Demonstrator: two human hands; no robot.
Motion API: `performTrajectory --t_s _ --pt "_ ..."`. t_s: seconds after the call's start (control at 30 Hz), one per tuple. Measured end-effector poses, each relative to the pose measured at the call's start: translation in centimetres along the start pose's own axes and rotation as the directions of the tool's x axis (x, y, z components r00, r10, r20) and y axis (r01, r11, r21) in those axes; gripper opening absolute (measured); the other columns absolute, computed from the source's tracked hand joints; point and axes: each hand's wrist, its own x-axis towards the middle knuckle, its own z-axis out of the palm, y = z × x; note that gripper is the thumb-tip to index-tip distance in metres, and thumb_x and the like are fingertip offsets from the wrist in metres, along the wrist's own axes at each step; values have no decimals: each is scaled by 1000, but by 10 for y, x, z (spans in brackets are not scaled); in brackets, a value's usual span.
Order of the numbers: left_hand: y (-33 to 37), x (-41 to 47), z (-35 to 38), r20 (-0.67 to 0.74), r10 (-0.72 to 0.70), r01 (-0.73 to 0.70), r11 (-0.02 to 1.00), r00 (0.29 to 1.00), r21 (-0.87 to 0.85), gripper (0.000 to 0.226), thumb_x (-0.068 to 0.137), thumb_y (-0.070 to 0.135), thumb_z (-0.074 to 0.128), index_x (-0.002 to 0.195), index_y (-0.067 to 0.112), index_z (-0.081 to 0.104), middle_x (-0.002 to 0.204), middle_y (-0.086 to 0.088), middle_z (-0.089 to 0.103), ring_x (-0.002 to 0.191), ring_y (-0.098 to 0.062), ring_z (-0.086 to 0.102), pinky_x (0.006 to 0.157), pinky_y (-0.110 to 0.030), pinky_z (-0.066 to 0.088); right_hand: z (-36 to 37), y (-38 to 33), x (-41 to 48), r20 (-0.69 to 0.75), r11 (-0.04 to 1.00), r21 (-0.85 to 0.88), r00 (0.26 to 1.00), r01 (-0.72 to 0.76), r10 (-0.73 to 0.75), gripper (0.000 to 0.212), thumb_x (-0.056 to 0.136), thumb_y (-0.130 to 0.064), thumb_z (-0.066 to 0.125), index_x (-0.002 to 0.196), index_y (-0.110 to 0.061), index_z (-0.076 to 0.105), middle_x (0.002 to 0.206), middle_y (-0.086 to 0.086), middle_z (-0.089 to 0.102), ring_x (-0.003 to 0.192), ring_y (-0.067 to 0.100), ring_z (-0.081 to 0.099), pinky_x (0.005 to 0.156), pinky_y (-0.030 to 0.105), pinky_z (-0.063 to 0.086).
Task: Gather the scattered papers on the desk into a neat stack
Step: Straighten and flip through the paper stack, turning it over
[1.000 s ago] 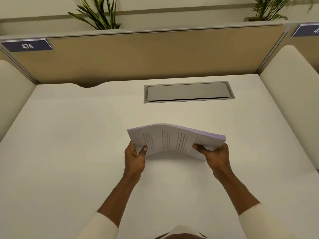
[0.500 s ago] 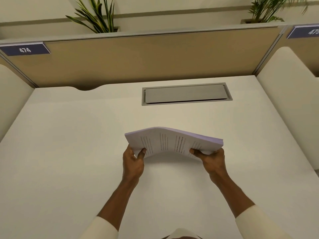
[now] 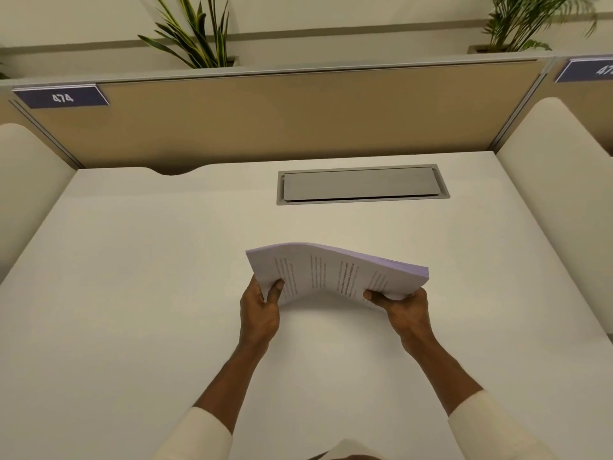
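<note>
Both hands hold the stack of papers [image 3: 335,273] above the desk [image 3: 132,293]. The left hand [image 3: 260,313] pinches its left end, thumb on top; the right hand [image 3: 403,305] pinches its right end likewise. The stack bows upward between them.

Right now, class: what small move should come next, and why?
Probably lower the bowed sheaf of pale lilac printed papers flat onto the white desk: left hand and right hand pinch its near corners, holding it arched above the surface.
</note>
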Motion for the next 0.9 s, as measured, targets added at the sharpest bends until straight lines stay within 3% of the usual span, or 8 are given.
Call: performTrajectory --t_s 0.1,0.17,0.27,0.4,0.6,0.77,0.9 --pt "5 -1 -9 62 73 -78 994 995 77 31 109 13 63 137 24 68 120 14 77 104 -1 75 77 -10 61 -11 -4 7 33 998 -44 999 -34 36 41 70 -10 102 97 -32 80 94 -22 86 87 3 82 67 18 65" --pt "8 -1 -19 131 98 -113 988 986 109 29 108 12 65 133 27 71 117 18 79 99 0 78 77 -17 64 -23 -9 13 80 994 -80 993 -77 83 41 67 -13 104 98 -25 81 96 -13 87 83 12 85 68 28 69" --pt "9 -1 -32 225 32 -40 999 974 31 29 105 12 70 130 27 76 116 7 85 97 -14 83 77 -29 68 -40 -15 19 225 978 -124 955 -166 191 57 61 -16 108 111 -11 81 105 4 88 93 28 86 79 44 71" --pt "10 -9 -40 232 -49 65 996 971 -62 30 103 9 74 120 33 80 110 8 87 91 -19 85 71 -25 66 -53 -16 19 333 952 -109 891 -287 307 60 63 -24 107 117 -11 82 113 13 86 100 34 85 75 38 70" --pt "-1 -19 -42 113 -123 137 983 986 -123 26 102 8 74 128 14 78 115 2 87 93 -22 85 71 -23 66 -48 -12 10 224 907 74 893 -415 391 63 57 -27 102 113 -7 81 112 13 87 93 25 85 74 35 67" --pt "-2 -29 -30 44 -160 166 934 986 -316 27 101 2 73 124 17 78 115 4 86 98 -16 84 78 -24 67 -21 -14 -4 179 762 433 874 -482 451 26 85 -7 90 108 -1 78 109 19 86 85 27 86 68 31 68" --pt "2 -41 -9 39 -185 184 887 982 -424 30 101 -1 72 120 21 79 118 2 86 106 -18 83 88 -31 68 10 -20 -22 191 763 473 897 -440 398 20 92 -4 84 112 -6 80 113 13 86 89 25 86 72 32 69"
